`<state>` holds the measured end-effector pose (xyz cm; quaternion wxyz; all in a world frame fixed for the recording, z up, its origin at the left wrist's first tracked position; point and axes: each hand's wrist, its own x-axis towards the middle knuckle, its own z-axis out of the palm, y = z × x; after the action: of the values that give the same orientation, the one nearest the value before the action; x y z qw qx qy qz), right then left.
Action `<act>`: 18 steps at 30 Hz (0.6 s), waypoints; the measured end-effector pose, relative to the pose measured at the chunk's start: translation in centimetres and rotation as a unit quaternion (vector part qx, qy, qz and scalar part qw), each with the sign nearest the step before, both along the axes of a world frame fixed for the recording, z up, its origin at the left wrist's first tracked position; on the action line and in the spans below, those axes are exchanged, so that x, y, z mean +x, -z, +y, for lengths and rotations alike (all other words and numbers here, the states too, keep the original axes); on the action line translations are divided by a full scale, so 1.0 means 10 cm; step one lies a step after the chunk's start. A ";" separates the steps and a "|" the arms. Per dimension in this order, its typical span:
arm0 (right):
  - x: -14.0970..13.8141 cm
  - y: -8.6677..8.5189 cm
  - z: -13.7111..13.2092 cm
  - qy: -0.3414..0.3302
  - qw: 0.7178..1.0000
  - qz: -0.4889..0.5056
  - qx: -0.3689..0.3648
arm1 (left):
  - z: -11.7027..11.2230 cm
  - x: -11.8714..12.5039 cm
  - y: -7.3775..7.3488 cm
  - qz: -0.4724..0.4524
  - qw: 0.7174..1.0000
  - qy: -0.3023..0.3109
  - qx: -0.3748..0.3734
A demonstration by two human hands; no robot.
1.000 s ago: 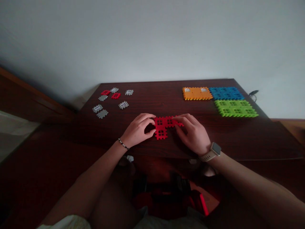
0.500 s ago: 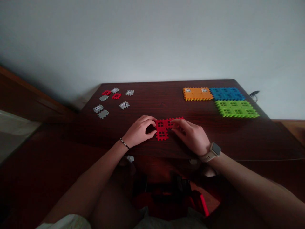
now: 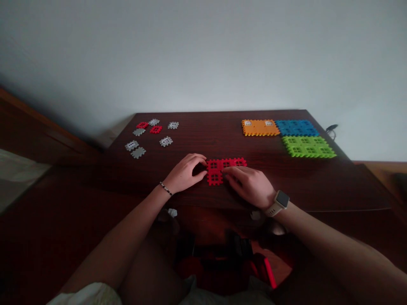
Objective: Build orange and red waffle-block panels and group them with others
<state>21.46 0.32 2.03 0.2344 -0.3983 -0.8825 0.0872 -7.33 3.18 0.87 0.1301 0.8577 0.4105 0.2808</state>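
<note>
Dark wood desk [image 3: 222,135] seen from above, person's forearms are reaching in from the bottom edge. Far L: loose grey waffle blocks [image 3: 138,152] and 2 small red waffle blocks [image 3: 155,129] are lying flat, scattered near the back L corner. Next, L hand [image 3: 186,173], w/ beaded bracelet [image 3: 165,188] on wrist, is half-curled, fingertips [image 3: 203,174] touching the L edge of a red block assembly [image 3: 235,162]. It's lying flat mid-desk: 3 joined squares in a row, 1 more below the L end. R hand [image 3: 249,185], w/ pale smartwatch [image 3: 280,203], is loosely open, fingers [image 3: 229,173] lying on the assembly's lower R edge. Can't tell if either hand is gripping. Far R, at back: orange panel [image 3: 260,127] touching blue panel [image 3: 296,127], green panel [image 3: 308,146] just in front of blue, all lying flat.
</note>
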 end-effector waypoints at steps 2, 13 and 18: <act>0.00 -0.02 -0.02 0.005 1.000 -0.015 -0.004 | 0.04 -0.06 0.01 -0.005 1.000 -0.018 0.013; -0.02 -0.06 -0.13 0.021 0.997 -0.064 -0.038 | 0.64 -1.00 0.06 0.041 0.960 -0.261 0.096; -0.02 -0.01 -0.13 0.019 0.997 -0.064 -0.041 | 0.82 -1.32 0.15 0.071 0.933 -0.347 0.070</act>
<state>21.22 -1.00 2.11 0.1629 -0.4293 -0.8834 0.0933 -20.49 11.40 -0.64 -0.0653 0.6867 0.6698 0.2750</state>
